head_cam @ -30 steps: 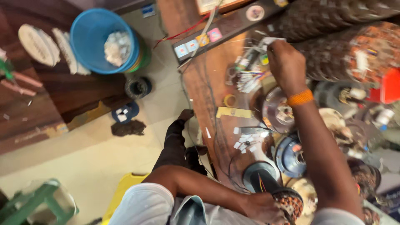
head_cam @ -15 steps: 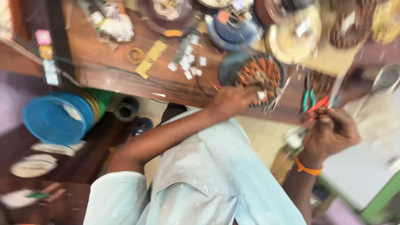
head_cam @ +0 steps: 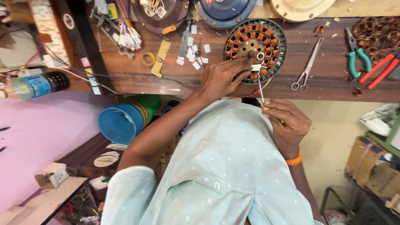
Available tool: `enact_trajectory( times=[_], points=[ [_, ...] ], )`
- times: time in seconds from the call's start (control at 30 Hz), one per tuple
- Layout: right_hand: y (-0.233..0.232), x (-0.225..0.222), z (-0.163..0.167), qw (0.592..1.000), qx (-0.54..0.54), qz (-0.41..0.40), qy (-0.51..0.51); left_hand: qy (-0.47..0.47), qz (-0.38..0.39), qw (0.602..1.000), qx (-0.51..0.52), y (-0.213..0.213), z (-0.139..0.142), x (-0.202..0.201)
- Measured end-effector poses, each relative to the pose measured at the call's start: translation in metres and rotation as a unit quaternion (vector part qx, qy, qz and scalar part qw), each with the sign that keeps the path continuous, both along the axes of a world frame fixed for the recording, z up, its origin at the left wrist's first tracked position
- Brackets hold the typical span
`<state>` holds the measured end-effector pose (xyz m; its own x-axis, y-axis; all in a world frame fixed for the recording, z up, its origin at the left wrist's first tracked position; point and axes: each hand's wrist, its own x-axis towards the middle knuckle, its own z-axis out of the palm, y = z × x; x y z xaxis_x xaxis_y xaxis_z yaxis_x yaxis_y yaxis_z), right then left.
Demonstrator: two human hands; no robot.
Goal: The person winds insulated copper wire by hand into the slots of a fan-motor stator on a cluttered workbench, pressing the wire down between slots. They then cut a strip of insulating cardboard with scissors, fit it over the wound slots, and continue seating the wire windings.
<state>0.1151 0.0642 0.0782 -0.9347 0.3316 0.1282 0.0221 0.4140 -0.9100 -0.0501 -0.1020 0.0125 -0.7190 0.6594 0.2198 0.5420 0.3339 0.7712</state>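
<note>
Head view: both hands have come together, left [head_cam: 225, 77] gripping stator [head_cam: 255, 50], right [head_cam: 285, 121] pinching white cord [head_cam: 260, 85].

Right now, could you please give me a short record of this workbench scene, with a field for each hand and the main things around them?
Left hand: left hand rests on the edge of the round copper-wound stator, fingers by its centre shaft.
Right hand: right hand pinches a thin white strand that runs up to the stator.
Surface: dark wooden bench.
Tools nearby: scissors right of the stator; green-handled pliers; red-handled tool.
Below the bench: blue bucket.
</note>
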Motion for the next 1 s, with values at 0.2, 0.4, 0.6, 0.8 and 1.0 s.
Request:
enact_trajectory(
  times=[0.2, 0.4, 0.6, 0.8, 1.0],
  points=[
    [-0.001, -0.005, 0.001, 0.998, -0.063, 0.015, -0.020, 0.009, -0.011, 1.000, -0.013, -0.003, -0.007, 0.003],
    [-0.009, -0.006, -0.005, 0.998, -0.049, 0.037, -0.009, 0.023, -0.011, 0.999, -0.024, -0.003, -0.012, 0.002],
    [-0.023, -0.013, -0.013, 0.998, -0.039, 0.035, -0.036, 0.019, -0.006, 0.999, -0.028, -0.003, -0.008, 0.001],
    [-0.034, -0.016, -0.032, 0.998, -0.048, -0.005, -0.042, 0.022, -0.001, 0.999, -0.036, -0.003, -0.009, 0.000],
    [-0.039, -0.030, -0.060, 0.998, -0.003, -0.057, 0.013, 0.035, -0.030, 0.999, -0.021, -0.005, -0.006, -0.004]
  ],
)
